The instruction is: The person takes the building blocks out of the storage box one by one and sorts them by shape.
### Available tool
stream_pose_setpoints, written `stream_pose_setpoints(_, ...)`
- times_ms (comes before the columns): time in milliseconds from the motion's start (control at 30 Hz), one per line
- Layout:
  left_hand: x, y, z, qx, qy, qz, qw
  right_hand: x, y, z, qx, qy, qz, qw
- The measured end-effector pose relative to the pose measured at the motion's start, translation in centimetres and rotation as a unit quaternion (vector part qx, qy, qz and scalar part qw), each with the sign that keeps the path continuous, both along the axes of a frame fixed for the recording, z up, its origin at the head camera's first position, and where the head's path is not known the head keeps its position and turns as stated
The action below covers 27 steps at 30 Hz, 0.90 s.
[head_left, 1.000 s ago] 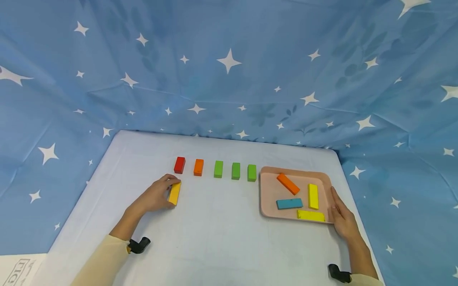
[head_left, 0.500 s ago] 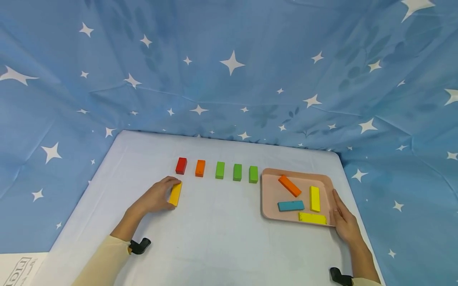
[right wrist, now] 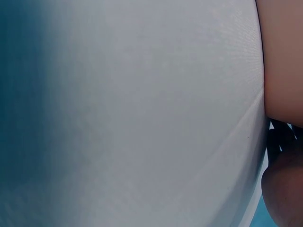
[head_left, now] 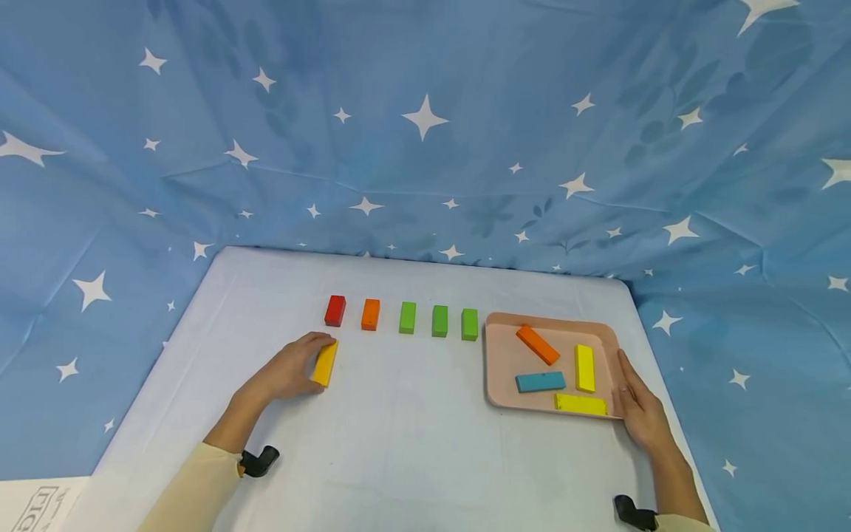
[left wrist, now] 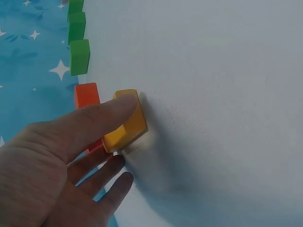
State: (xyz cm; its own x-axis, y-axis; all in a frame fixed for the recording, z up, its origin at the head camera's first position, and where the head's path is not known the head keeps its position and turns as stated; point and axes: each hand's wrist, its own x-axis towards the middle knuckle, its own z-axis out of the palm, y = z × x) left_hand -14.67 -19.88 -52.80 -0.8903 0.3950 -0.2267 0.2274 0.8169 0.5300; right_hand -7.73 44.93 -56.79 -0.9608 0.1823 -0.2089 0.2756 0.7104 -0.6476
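Note:
In the head view my left hand pinches a yellow-orange wooden block between thumb and fingers, just in front of a red block. The left wrist view has the thumb across the block's near side, with the other fingers partly behind it. Whether the block touches the table cannot be told. My right hand holds the right rim of a pink tray, thumb by the edge; its other fingers are partly hidden. In the tray lie an orange block, a blue block and two yellow blocks.
Right of the red block, an orange block and three green blocks continue a spaced row towards the tray. A white cloth covers the table. Blue star-patterned fabric hangs behind and at the sides.
Both hands keep their places, the left on the yellow-orange block and the right at the tray. Only the head view shifts slightly.

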Motion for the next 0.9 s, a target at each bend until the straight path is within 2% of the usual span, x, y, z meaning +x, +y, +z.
stream_pose_setpoints(233,-0.1,0.3,0.9,-0.005,-0.009,-0.01,0.9999,0.1,0.0,0.0,-0.009,-0.007,0.001,1.0)
stream_pose_setpoints(400,-0.2,1.7,2.0,-0.003,0.017,-0.017,0.9997,-0.1,0.2,0.1,-0.005,-0.007,0.002,1.0)
stream_pose_setpoints(533,-0.5,3.8,3.0,0.022,0.043,-0.049,0.9977,-0.2,0.3,0.2,0.0,0.002,0.004,1.0)
stream_pose_setpoints(667,-1.2,6.2,3.7,0.04,0.034,-0.084,0.9951,-0.2,0.3,0.2,-0.001,0.006,0.01,1.0)
stream_pose_setpoints(900,-3.4,10.7,3.2,0.054,0.007,-0.163,0.9852,-0.4,0.3,0.1,-0.002,-0.001,0.004,1.0)
